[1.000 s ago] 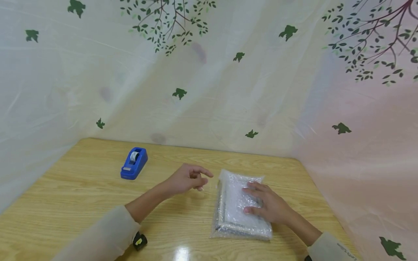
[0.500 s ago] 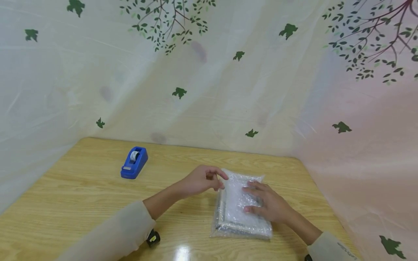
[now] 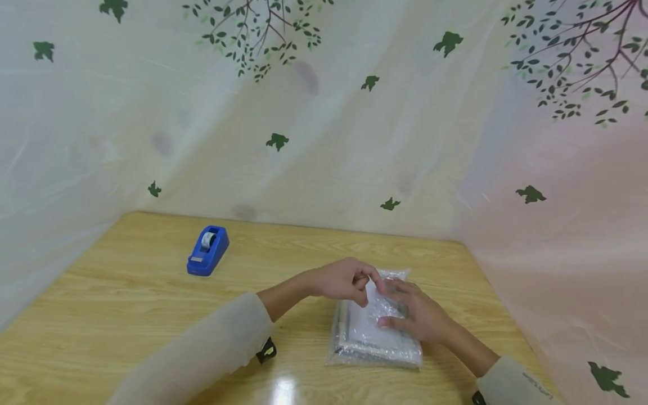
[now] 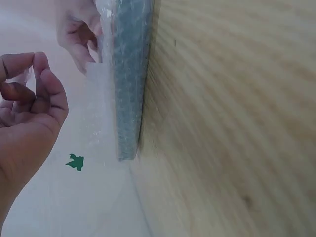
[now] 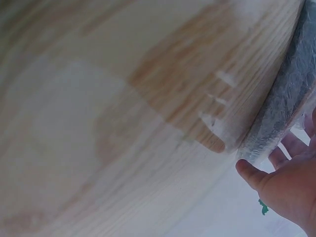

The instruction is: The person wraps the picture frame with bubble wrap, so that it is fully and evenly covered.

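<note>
A flat package (image 3: 361, 346) in clear bubble wrap lies right of the middle of the table; a framed edge shows through the wrap. My right hand (image 3: 422, 315) rests on its right half with the fingers spread. Over the upper left part of the package is my left hand (image 3: 341, 281), its fingertips close to the right hand's fingers. In the left wrist view, thumb and index finger meet in a pinch, with a small clear strip like tape (image 4: 28, 75) showing by them. The right wrist view shows the package's wrapped side (image 5: 281, 98) beside the right hand.
A blue tape dispenser (image 3: 207, 250) with a roll in it stands at the back left of the wooden table (image 3: 126, 315). A pale curtain (image 3: 324, 180) printed with leaves hangs behind the table and along its sides.
My left hand has moved right from beside the package to over its upper part, close to the right hand. The right hand and the package have stayed in place.
</note>
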A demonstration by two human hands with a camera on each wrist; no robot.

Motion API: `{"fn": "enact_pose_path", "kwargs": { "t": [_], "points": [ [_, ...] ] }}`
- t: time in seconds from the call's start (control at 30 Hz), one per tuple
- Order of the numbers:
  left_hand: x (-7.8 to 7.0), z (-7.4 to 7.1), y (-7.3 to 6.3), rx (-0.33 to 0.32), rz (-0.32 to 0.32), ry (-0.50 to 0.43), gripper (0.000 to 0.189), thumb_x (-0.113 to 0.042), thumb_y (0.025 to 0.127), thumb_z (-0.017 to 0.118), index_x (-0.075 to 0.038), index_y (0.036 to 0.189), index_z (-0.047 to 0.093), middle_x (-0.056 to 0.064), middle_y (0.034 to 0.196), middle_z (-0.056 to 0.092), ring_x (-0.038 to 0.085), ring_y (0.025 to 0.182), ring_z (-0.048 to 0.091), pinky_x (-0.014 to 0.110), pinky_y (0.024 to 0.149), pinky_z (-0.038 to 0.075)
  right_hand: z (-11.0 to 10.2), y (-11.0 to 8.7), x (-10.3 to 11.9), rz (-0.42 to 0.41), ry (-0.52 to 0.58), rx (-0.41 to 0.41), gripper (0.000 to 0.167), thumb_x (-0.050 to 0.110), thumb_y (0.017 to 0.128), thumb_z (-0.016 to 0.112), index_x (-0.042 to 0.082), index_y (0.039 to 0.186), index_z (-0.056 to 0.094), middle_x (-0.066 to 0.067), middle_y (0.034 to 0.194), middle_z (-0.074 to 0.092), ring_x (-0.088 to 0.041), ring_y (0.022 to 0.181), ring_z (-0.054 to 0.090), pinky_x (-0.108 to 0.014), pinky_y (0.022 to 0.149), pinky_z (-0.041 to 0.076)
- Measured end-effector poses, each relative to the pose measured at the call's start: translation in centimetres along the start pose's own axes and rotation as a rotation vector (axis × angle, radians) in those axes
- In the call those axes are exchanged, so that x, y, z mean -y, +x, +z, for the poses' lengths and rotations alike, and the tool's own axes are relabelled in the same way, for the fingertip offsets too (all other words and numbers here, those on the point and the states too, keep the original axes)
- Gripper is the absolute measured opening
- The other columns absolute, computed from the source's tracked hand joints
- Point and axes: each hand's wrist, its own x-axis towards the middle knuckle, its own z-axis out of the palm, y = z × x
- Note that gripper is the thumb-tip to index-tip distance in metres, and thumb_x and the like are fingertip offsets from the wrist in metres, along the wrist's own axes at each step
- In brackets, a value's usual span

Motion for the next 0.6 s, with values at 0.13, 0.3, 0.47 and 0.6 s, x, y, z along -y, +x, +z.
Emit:
{"fn": "enact_pose_path", "kwargs": {
  "t": [0.13, 0.3, 0.47, 0.6],
  "points": [
    [0.2, -0.3, 2.0, 0.095, -0.003, 0.092, 0.04, 0.011, 0.086, 0.068, 0.004, 0.124, 0.06, -0.006, 0.055, 0.033, 0.008, 0.052, 0.028, 0.026, 0.081, 0.058, 0.0, 0.0, -0.1, -0.005, -0.007, 0.004, 0.073, 0.059, 0.089, 0.071, 0.013, 0.143, 0.061, -0.018, 0.155, 0.047, -0.049, 0.142, 0.039, -0.072, 0.102, 0.039],
    [0.3, -0.3, 3.9, 0.155, -0.01, 0.108, 0.043, 0.013, 0.084, 0.069, -0.001, 0.123, 0.06, -0.005, 0.056, 0.038, 0.008, 0.053, 0.033, 0.021, 0.069, 0.05, 0.0, -0.2, -0.4, -0.024, -0.019, -0.013, 0.07, 0.06, 0.088, 0.071, 0.015, 0.141, 0.063, -0.018, 0.156, 0.046, -0.051, 0.138, 0.043, -0.072, 0.101, 0.04],
    [0.7, 0.0, 5.2, 0.167, -0.025, 0.143, 0.043, 0.013, 0.082, 0.07, -0.008, 0.118, 0.061, -0.005, 0.056, 0.041, 0.007, 0.054, 0.037, 0.019, 0.062, 0.044, 0.1, -0.1, -0.5, -0.031, -0.013, -0.026, 0.067, 0.059, 0.088, 0.072, 0.017, 0.14, 0.064, -0.016, 0.151, 0.051, -0.048, 0.136, 0.046, -0.07, 0.102, 0.042],
    [1.0, 0.1, 5.6, 0.155, -0.054, 0.167, 0.042, 0.014, 0.08, 0.069, -0.008, 0.115, 0.06, -0.004, 0.057, 0.041, 0.006, 0.054, 0.038, 0.018, 0.062, 0.045, 0.0, 0.0, -0.4, -0.034, -0.018, -0.019, 0.069, 0.059, 0.088, 0.072, 0.017, 0.142, 0.063, -0.017, 0.152, 0.049, -0.047, 0.137, 0.046, -0.069, 0.102, 0.042]
  ]
}}
